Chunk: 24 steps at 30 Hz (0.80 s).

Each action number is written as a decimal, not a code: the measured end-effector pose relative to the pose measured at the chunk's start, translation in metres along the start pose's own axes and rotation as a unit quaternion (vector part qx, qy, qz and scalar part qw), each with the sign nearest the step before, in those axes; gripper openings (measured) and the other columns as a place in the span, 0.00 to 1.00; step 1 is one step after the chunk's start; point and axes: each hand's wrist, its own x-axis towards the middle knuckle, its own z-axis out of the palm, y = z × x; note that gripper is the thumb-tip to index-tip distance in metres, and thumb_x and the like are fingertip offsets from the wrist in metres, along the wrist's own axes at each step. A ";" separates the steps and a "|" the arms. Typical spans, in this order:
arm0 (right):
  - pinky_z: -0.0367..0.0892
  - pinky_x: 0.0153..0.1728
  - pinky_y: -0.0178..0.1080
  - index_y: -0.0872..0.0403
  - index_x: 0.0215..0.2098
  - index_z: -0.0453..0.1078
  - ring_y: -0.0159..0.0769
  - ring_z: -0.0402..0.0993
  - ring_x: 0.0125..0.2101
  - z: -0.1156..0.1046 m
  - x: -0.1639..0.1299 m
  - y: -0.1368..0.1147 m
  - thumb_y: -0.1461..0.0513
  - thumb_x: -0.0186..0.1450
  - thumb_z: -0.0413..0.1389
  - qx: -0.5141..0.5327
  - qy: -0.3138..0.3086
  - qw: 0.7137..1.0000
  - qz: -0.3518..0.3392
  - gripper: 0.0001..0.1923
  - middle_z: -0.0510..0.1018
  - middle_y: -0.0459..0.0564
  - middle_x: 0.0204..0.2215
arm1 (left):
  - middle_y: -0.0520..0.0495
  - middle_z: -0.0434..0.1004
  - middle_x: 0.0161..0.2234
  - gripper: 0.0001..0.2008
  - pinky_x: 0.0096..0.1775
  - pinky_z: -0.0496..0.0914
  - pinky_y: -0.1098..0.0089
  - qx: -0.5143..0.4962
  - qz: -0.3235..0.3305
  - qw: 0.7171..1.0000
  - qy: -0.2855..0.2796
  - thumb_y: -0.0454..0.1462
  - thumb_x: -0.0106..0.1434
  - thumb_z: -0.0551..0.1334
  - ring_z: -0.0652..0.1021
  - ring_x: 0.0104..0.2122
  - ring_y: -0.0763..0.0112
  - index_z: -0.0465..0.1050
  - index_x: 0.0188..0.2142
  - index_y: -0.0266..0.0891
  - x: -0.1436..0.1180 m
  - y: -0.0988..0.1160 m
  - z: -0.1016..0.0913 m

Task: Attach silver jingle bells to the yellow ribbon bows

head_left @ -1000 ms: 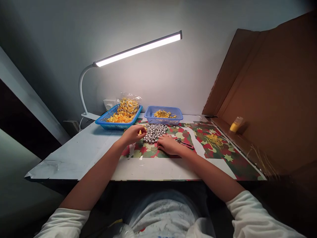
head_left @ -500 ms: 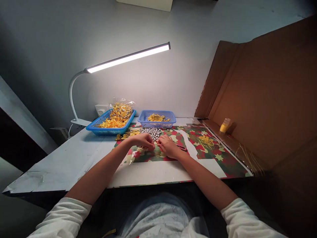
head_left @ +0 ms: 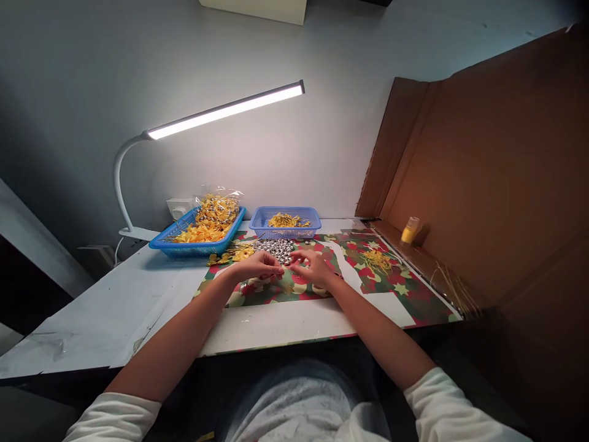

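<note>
On the patterned mat (head_left: 391, 288) at the middle of the table (head_left: 115, 307), just this side of a heap of small silver bells (head_left: 275, 248), the two hands meet fingertip to fingertip. The left hand (head_left: 257, 265) has its fingers curled and drawn together as if pinching something small, but what it nips is too tiny to tell. The right hand (head_left: 314, 267) lies close beside it, fingers loosely bent and a little spread, tips touching the mat near the bells.

Left of the heap lie loose yellow bows (head_left: 232, 253). Behind them stands a large blue basket (head_left: 162, 244) of yellow pieces with a clear bag on top, and beside it a smaller blue basket (head_left: 285, 232). A lit desk lamp (head_left: 221, 112) arches overhead. To the right, a cardboard screen (head_left: 497, 159) stands with a small yellow bottle (head_left: 409, 230) at its foot.
</note>
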 end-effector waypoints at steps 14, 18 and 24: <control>0.63 0.38 0.41 0.53 0.27 0.73 0.36 0.70 0.28 -0.009 0.006 0.017 0.61 0.61 0.51 -0.095 0.135 0.974 0.155 0.11 0.75 0.47 0.22 | 0.50 0.70 0.19 0.18 0.20 0.55 0.76 -0.033 0.013 0.999 0.011 0.49 0.53 0.66 0.63 0.18 0.79 0.73 0.25 0.34 -0.002 -0.003 0.003; 0.60 0.48 0.45 0.51 0.42 0.73 0.42 0.69 0.45 -0.011 0.005 0.018 0.64 0.55 0.57 -0.084 0.122 0.987 0.055 0.16 0.77 0.51 0.41 | 0.50 0.69 0.19 0.18 0.20 0.55 0.76 -0.023 0.011 1.000 0.012 0.49 0.54 0.65 0.63 0.17 0.79 0.73 0.25 0.33 -0.002 -0.004 0.003; 0.61 0.47 0.41 0.52 0.29 0.75 0.37 0.69 0.44 0.004 0.003 -0.001 0.61 0.59 0.59 0.063 -0.002 0.996 -0.059 0.04 0.77 0.48 0.36 | 0.51 0.68 0.17 0.20 0.20 0.53 0.76 -0.023 0.012 1.000 0.007 0.50 0.53 0.65 0.62 0.17 0.80 0.73 0.25 0.32 -0.002 -0.001 0.005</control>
